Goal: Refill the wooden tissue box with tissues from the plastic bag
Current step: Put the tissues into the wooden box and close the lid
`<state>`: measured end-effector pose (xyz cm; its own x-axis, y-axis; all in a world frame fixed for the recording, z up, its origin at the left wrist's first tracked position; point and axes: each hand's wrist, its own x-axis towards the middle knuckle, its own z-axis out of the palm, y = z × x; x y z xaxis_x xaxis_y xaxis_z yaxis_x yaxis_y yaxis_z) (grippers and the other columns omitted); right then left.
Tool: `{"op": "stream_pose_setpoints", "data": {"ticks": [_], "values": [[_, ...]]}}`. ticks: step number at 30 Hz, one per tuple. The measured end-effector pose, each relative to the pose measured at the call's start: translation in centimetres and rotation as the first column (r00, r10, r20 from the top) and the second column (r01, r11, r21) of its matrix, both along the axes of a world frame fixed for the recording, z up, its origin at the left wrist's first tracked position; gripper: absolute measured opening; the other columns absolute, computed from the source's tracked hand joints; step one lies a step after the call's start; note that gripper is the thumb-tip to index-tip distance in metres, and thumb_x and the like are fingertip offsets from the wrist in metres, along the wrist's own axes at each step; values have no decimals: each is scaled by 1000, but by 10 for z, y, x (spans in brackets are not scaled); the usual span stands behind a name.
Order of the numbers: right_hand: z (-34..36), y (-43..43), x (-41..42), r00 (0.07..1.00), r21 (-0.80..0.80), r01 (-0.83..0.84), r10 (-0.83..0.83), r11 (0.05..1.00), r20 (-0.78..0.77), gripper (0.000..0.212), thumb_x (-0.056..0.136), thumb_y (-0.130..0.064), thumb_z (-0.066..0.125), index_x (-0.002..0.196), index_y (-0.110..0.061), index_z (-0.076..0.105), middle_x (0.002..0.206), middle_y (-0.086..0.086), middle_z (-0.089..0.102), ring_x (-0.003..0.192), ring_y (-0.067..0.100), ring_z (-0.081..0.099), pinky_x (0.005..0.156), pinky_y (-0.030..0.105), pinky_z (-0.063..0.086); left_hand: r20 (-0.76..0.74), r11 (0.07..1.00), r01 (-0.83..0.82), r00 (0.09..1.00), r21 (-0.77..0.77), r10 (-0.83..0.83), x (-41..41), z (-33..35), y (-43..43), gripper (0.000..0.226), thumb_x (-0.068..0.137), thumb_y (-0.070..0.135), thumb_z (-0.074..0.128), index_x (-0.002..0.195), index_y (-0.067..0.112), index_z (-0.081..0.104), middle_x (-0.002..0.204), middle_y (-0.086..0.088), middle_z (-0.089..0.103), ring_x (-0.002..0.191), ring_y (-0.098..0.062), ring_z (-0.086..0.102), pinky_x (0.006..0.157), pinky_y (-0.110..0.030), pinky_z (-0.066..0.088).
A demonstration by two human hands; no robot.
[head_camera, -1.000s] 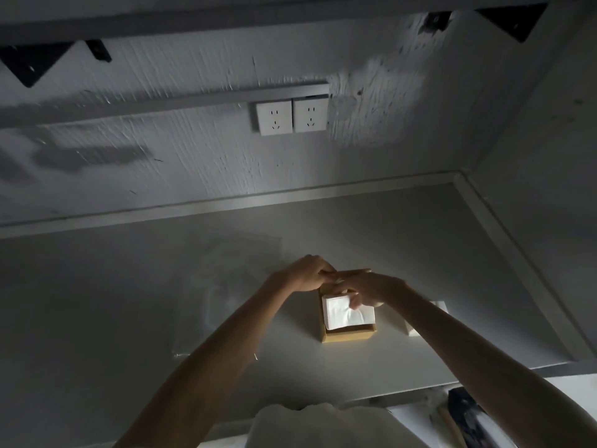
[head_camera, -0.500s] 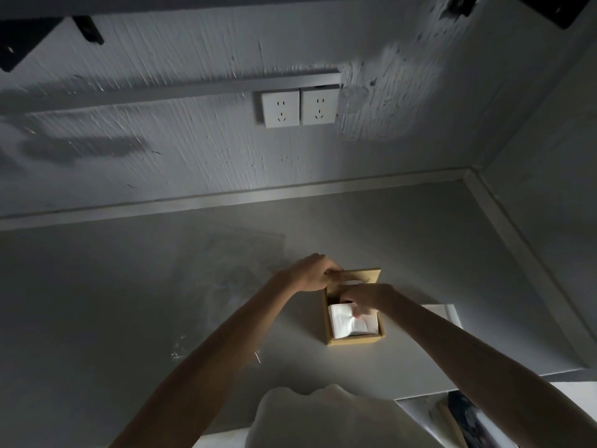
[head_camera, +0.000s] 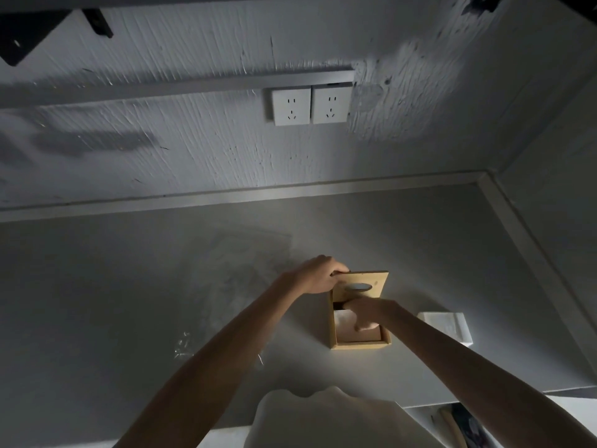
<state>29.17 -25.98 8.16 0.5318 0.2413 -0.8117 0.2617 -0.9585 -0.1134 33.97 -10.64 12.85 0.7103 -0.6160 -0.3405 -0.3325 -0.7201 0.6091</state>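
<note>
Head view: a wooden tissue box [head_camera: 358,345] sits on the grey countertop [head_camera: 129,302], slightly right of centre and nearer the front edge than the wall. Its top is open on the near side, and pale tissues [head_camera: 347,323] lie inside, filling the visible interior. A wooden lid [head_camera: 361,285] with an oval slot covers the far part of the box, tilted up at its far edge.

The left forearm reaches in from the lower left, rising diagonally toward the box. The left hand [head_camera: 318,274] is curled over the lid's far left corner, fingers closed around the edge and gripping it.

The right forearm comes in from the lower right, crossing above the box's right wall. The right hand [head_camera: 366,313] is bent downward at the wrist, its fingers partly curled and dipping into the open box, where they press on the tissues; whether it pinches them or only pushes cannot be told in the dim light.

A clear plastic bag [head_camera: 232,286] lies flat on the countertop to the left and far side of the box, barely visible but for faint glints. Just right of the box, apart from it, rests a white stack of tissues [head_camera: 447,326]. Two white wall sockets [head_camera: 311,105] sit side by side on the rough wall beyond.
</note>
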Motion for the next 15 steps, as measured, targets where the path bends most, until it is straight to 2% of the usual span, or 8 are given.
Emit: {"op": "stream_pose_setpoints", "data": {"ticks": [2, 6, 8, 11, 13, 15], "values": [[-1, 2, -4, 1000, -6, 3, -3, 1000, -30, 65, 89, -14, 62, 147, -19, 36, 136, 4, 53, 122, 24, 51, 104, 32, 45, 9, 1000, -14, 1000, 16, 14, 2, -1, 0, 26, 96, 29, 53, 79, 11, 61, 71, -7, 63, 63, -27, 57, 59, -31, 39], [0, 8, -5, 999, -27, -2, 1, 1000, -38, 66, 87, -18, 62, 147, -24, 36, 134, 1, 53, 118, 23, 52, 100, 33, 47, 71, 999, -7, 997, 39, 4, -1, 4, -8, 27, 91, 18, 51, 65, 14, 45, 62, -8, 51, 55, -23, 43, 54, -31, 31], [0, 14, -7, 999, -22, -7, 8, 1000, 31, 58, 86, -18, 62, 142, -19, 44, 133, 1, 54, 116, 22, 53, 99, 31, 48, 129, 998, -31, 991, 54, 23, -4, 5, -12, 23, 84, 13, 50, 63, 13, 42, 58, -8, 47, 52, -23, 39, 52, -32, 30], [2, 18, -24, 986, -12, 12, -10, 1000, 169, 47, 90, -17, 55, 136, -17, 48, 131, 2, 56, 120, 26, 53, 99, 33, 48, 184, 995, -66, 981, 70, 52, -7, 4, -14, 19, 79, 11, 51, 62, 12, 44, 56, -10, 50, 51, -28, 42, 51, -34, 34], [2, 17, -41, 934, 107, 112, -141, 988, 328, 35, 94, -19, 52, 129, -17, 55, 122, 6, 62, 112, 29, 60, 94, 39, 51, 205, 995, -72, 977, 71, 56, -8, 5, -15, 19, 78, 11, 52, 61, 13, 43, 56, -9, 49, 52, -30, 45, 52, -34, 37], [-3, 17, -58, 858, 193, 190, -259, 963, 443, 25, 97, -27, 52, 116, -16, 63, 109, 5, 68, 96, 25, 68, 84, 38, 56, 205, 996, -73, 977, 58, 59, -9, 5, -14, 21, 80, 10, 52, 61, 13, 43, 56, -7, 48, 51, -28, 44, 51, -32, 35]]}}
